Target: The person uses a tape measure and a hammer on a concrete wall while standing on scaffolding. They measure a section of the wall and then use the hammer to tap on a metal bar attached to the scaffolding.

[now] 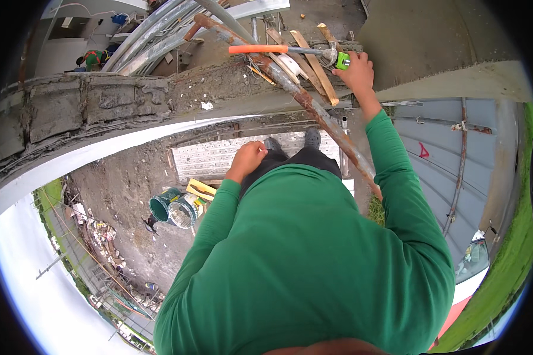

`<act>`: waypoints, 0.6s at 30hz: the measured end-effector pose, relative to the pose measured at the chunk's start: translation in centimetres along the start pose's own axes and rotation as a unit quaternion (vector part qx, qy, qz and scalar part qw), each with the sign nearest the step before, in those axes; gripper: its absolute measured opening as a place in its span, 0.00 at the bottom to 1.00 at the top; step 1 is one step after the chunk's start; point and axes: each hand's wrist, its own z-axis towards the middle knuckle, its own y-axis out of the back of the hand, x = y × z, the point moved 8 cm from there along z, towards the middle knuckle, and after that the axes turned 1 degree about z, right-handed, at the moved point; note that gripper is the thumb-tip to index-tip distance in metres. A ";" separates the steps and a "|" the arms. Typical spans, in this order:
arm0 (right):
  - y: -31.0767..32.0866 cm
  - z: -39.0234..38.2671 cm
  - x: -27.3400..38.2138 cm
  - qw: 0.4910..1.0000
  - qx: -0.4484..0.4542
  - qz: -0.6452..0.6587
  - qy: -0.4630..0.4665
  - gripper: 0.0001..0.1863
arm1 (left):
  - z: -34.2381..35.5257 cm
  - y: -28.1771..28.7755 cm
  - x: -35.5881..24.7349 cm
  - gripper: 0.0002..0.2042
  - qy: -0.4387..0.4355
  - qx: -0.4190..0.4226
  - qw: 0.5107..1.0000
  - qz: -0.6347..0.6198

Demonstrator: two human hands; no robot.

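Note:
My right hand point(356, 71) reaches out over the concrete ledge, its fingers closed around a bright green tape measure point(342, 61). Beside it lies a tool with an orange handle point(257, 49) and a grey metal shaft; its head end is caked and partly hidden near the tape measure. Several wooden strips point(314, 68) lie just below that tool. A rusty steel pipe point(314, 109) slants past them down toward my right side. My left hand point(250, 158) hangs in front of my body above the perforated platform, its fingers loosely curled, and no object shows in it.
My feet stand on a perforated metal platform point(210, 158). Two buckets point(161, 207) and a yellow-edged piece lie at lower left. Long metal bars point(154, 35) are piled beyond the rough ledge point(112, 100). A person in green point(93, 58) is farther off; grey sheeting point(432, 154) stands right.

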 end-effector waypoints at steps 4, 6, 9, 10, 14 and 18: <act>-0.7 0.5 -0.2 1.000 -0.013 0.012 0.005 0.43 | -1.2 -0.6 2.1 0.11 0.030 0.004 0.999 -0.009; -0.9 0.7 -0.1 0.998 -0.036 0.010 0.048 0.43 | -1.6 -1.2 2.7 0.11 0.026 -0.007 1.000 -0.003; -0.8 0.8 0.4 0.998 -0.040 0.001 0.051 0.44 | -2.0 -1.8 3.0 0.11 0.022 -0.027 0.999 -0.032; -0.6 0.7 0.7 0.998 -0.043 -0.006 0.053 0.45 | -2.1 -1.7 2.9 0.11 0.019 -0.035 0.998 -0.041; -0.2 0.8 0.9 0.996 -0.054 0.004 0.064 0.44 | -2.6 -1.3 2.6 0.11 0.028 -0.049 0.998 -0.041; -0.2 1.0 0.6 0.996 -0.054 0.021 0.064 0.44 | -3.0 -1.7 3.3 0.12 0.046 -0.047 0.996 -0.062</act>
